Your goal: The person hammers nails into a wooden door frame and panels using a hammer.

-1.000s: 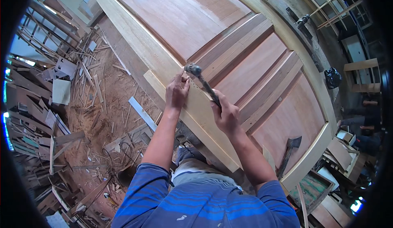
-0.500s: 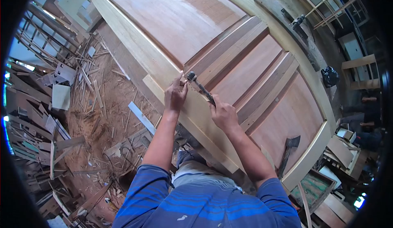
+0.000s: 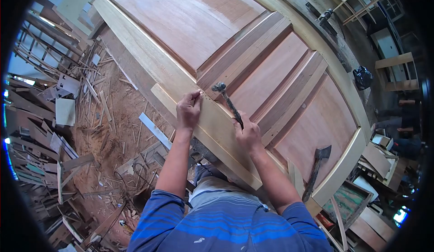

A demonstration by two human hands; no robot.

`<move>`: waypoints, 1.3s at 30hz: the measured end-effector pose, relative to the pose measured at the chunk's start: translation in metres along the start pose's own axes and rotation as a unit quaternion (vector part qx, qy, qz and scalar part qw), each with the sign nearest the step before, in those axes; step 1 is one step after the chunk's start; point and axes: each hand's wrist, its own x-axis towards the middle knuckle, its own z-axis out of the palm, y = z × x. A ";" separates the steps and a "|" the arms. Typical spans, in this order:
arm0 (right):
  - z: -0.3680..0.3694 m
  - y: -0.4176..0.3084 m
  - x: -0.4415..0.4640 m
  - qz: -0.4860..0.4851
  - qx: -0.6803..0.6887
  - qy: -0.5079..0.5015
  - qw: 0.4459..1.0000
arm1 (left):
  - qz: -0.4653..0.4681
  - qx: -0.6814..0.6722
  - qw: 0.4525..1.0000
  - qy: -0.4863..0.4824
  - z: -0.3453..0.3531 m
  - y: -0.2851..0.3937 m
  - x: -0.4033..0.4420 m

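Observation:
A large panelled wooden door [image 3: 181, 30] lies flat in front of me. My left hand [image 3: 188, 111] is closed over its near frame board, thumb and finger pinching a small pale peg-like piece [image 3: 200, 92], too small to identify. My right hand [image 3: 248, 134] grips the dark handle of a hammer [image 3: 229, 102]. The hammer's head is raised above the door, a little right of the pinched fingers and apart from them. A hatchet [image 3: 315, 173] rests on the door's lower panel, to the right of my right forearm.
Wood offcuts [image 3: 106, 105] and sawdust cover the ground on the left. A dark clamp-like tool [image 3: 326, 19] sits beyond the door's far edge, near a black plastic bag [image 3: 362, 78]. Wooden frames stand at right, where another person's arm [image 3: 407, 102] shows.
The hammer head has lifted away from my left fingers and shifted right. My left hand has moved slightly back towards me along the frame board. The view has shifted a little.

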 end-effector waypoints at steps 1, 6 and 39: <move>0.001 0.000 0.000 0.000 -0.001 -0.001 1.000 | -0.008 -0.004 1.000 0.005 0.001 0.002 -0.001; 0.003 -0.005 0.004 -0.017 0.003 -0.001 1.000 | -0.004 -0.005 1.000 0.016 0.005 0.002 0.007; -0.025 -0.053 0.022 -0.160 -0.033 0.004 0.987 | 0.042 0.102 0.994 -0.022 0.003 0.002 0.003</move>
